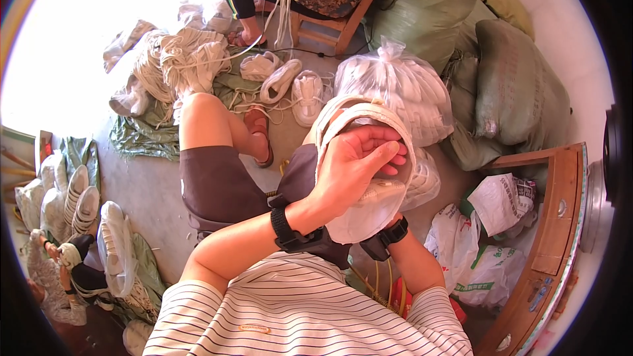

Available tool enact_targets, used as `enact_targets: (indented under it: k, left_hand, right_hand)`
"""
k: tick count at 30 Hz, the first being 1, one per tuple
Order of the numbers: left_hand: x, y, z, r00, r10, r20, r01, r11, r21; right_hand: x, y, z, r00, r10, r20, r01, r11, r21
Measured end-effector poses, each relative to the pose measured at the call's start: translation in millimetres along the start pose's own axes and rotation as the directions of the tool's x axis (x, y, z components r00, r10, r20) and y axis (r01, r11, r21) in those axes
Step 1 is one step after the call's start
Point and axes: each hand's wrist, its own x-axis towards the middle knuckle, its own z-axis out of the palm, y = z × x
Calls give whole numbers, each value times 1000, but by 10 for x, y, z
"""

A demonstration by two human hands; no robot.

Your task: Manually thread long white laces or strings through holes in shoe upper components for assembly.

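Head view: left hand (353, 175) is tucked inside the white shoe (366, 214), raised over the lap. Right hand, hidden beneath, grip unclear. Shoe may slip toward the bag (395, 86), being poorly supported.

White shoe (369, 204) in both hands (fingers (382, 151) curled).

Sunlit concrete floor (142, 188); wooden chair (343, 23); green sacks (521, 86) piled right.

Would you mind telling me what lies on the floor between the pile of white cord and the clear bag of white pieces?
In the head view, loose white shoe uppers lie on the floor between the cord pile and the clear bag.
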Motion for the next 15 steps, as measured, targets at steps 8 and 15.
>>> enact_targets:
  k: [8, 15]
  left_hand:
    - [4, -14, -3, 999, -5, -38, 5, 1000, -6]
    - [7, 6, 22, 996, -41, -83, 42, 999, 18]
  right_hand:
    - [50, 17, -34, 1000, -6, -3, 6, 1000, 2]
    - [28, 49, -88, 1000, -13, -8, 13, 1000, 4]
